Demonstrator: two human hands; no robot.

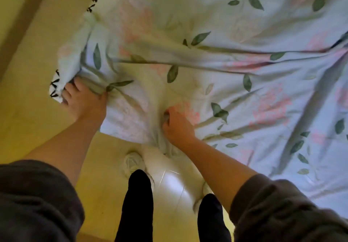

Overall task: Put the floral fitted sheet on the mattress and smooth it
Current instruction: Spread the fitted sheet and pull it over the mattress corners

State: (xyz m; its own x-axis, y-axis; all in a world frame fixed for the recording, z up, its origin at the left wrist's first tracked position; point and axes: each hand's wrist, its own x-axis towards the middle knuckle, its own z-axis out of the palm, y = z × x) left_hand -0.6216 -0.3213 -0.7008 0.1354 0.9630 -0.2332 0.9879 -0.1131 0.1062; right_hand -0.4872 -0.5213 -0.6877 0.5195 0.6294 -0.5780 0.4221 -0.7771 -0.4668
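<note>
You stand on the yellow floor [28, 113] at the bed's corner, one white shoe [132, 161] just under the hanging cloth; the floral sheet [226, 62] lies wrinkled over the mattress [54, 92], whose black-stitched edge peeks out; your left hand [84, 104] grips bunched sheet at that corner; your right hand [178, 126] curls its fingers round a fold nearby.
</note>
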